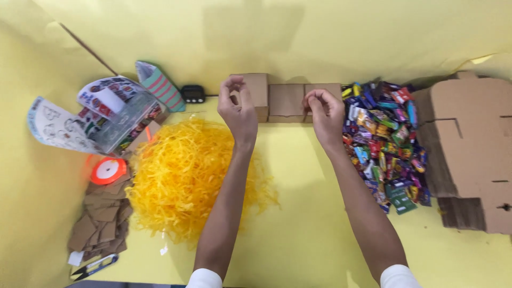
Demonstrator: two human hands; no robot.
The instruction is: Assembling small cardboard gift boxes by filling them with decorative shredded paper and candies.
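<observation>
My left hand [238, 109] hovers in front of the leftmost of three small closed cardboard boxes [286, 101] lined up at the back of the yellow table. Its fingers are curled together, and nothing shows between them. My right hand [325, 114] is held beside it in front of the rightmost box [326, 89], fingertips pinched, and I cannot tell whether it holds anything. A heap of yellow shredded paper [186, 173] lies just left of my left forearm. A pile of colourful wrapped candies [384, 141] lies right of my right hand.
Flat cardboard box blanks [469, 149] are stacked at the far right. On the left lie sticker sheets [106, 114], an orange ribbon spool [108, 170], brown paper tags [101, 221] and small snips [95, 266]. A small black timer [193, 94] and a striped bag [160, 85] stand at the back.
</observation>
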